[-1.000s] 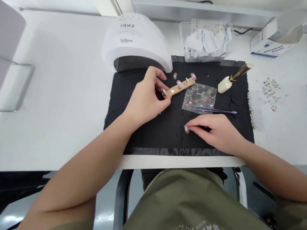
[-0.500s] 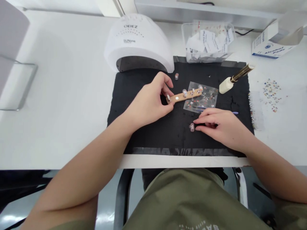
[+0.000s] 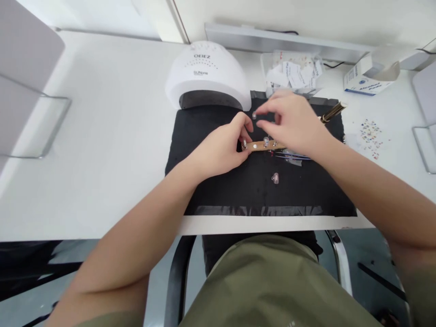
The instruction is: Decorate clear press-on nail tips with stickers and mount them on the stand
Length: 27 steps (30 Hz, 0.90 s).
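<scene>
My left hand [image 3: 228, 145] pinches the left end of a narrow wooden nail-display strip [image 3: 259, 146], with small clear press-on nails [image 3: 266, 141] standing on it and one white dot bare. My right hand [image 3: 293, 120] reaches over the strip, thumb and index finger apart, their tips close to a loose small press-on nail [image 3: 254, 116] on the black mat. Another pinkish press-on nail [image 3: 275, 178] lies nearer the mat's front. Blue tweezers [image 3: 294, 156] rest right of the strip, partly under my right forearm. The strip's right end is hidden.
A white nail lamp [image 3: 211, 68] stands at the mat's back left. Behind are a clear tub [image 3: 267, 68] of alcohol pad packets and an open carton [image 3: 368, 81]. A gold-capped bottle [image 3: 333, 112] is partly hidden; scattered decorations [image 3: 371, 134] lie right of the black mat [image 3: 235, 195].
My right hand has left the pinkish nail near the front and moved up and left to the loose nail at the back. My left hand keeps its grip on the strip.
</scene>
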### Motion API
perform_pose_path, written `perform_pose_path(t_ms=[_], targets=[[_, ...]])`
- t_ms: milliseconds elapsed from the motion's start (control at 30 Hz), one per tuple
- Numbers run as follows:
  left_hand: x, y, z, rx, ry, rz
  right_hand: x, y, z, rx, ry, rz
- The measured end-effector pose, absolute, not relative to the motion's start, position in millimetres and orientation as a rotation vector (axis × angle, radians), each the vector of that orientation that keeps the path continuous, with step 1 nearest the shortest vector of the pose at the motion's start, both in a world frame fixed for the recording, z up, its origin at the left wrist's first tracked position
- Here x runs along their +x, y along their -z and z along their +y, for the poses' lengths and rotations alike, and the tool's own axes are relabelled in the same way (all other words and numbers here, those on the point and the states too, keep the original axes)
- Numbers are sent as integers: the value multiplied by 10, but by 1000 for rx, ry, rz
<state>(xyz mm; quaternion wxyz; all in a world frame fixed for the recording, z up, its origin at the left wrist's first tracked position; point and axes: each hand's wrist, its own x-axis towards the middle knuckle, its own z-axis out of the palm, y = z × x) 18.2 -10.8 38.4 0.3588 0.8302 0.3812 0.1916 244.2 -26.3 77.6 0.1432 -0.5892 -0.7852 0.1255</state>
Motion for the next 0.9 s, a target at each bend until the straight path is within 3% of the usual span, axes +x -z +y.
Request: perform_pose_path(t_ms=[233, 433, 667, 900], targets=[[200, -369, -88, 2119, -501, 963, 2381, -395, 473, -1825, -388, -2316], [202, -353, -91, 2103, -524, 938, 2565, -89, 609, -1459, -305, -2250], [169, -370, -79, 2074, -535, 952, 2573, -663, 116, -1473, -258, -2266], [231, -516, -227, 1985, -897, 923, 2808, -896, -734, -1193, -222, -2150]])
